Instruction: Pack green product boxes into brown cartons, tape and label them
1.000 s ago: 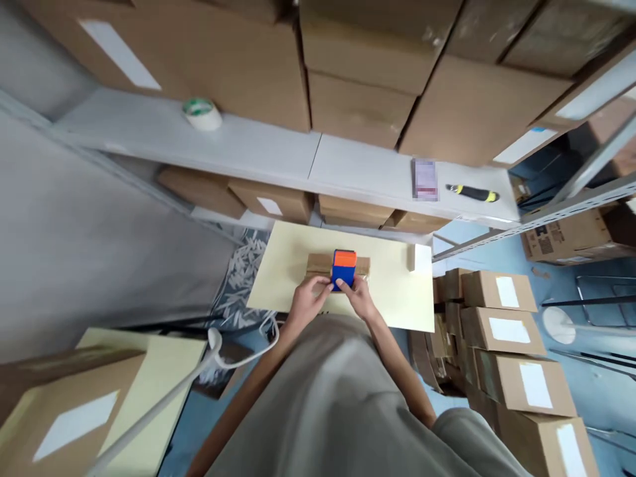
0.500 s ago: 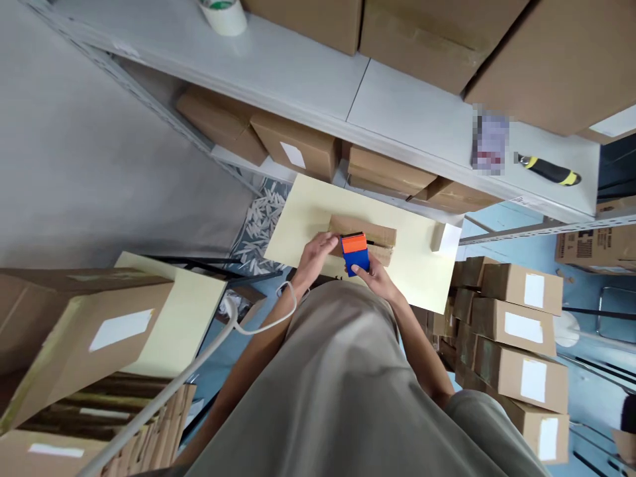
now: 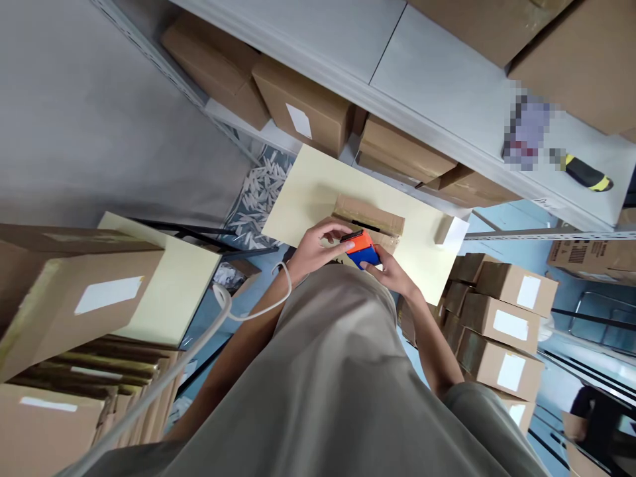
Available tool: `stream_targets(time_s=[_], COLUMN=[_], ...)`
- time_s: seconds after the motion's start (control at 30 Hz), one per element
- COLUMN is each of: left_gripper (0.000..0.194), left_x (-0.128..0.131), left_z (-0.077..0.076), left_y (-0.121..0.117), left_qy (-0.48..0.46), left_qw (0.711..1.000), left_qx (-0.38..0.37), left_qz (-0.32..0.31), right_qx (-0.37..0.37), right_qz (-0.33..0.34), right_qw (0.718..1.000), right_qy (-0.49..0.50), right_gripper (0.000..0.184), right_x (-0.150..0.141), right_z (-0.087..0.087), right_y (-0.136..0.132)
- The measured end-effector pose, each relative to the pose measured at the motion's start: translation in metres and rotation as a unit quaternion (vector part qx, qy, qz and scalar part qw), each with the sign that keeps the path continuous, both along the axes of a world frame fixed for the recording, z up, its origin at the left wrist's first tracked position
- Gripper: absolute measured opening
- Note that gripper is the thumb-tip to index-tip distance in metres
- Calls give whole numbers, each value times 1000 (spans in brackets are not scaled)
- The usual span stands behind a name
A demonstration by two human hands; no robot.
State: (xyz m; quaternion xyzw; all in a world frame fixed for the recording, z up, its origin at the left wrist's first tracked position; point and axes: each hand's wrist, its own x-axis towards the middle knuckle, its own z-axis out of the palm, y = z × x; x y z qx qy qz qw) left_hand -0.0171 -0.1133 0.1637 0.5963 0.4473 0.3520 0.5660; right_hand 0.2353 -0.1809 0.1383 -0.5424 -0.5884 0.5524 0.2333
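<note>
In the head view, near the centre, the small boxy orange-and-blue object (image 3: 364, 256) was gripped by the left hand (image 3: 317, 246) at its orange end and the right hand (image 3: 391, 271) at its blue end, above the pale yellow surface (image 3: 311, 192). It looked light, stiff and perhaps slick, best held by its sides. Beyond it lay a taped brown cardboard box (image 3: 370, 211) with a dark gap along its top, contents hidden, and at lower right were stacked closed brown cartons (image 3: 541, 291).
</note>
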Motion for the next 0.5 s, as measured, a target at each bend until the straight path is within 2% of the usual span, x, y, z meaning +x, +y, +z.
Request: stream_targets(time_s=[0.13,0.27,0.4,0.5], left_gripper=[36,27,30,35], left_x=[3,3,1,1], left_z=[7,14,14,1], left_y=[-3,-4,-1,4], left_qy=[42,68,60,28], left_qw=[996,992,995,998], left_qx=[75,106,68,-11], left_qz=[31,28,36,58], right_qx=[10,16,10,6], right_qz=[2,8,24,43], right_qw=[1000,999,998,998], right_qy=[-22,-38,-48,-53], right_gripper=[52,51,45,45], right_x=[2,3,4,7], right_z=[6,12,17,19], right_y=[5,7,10,15])
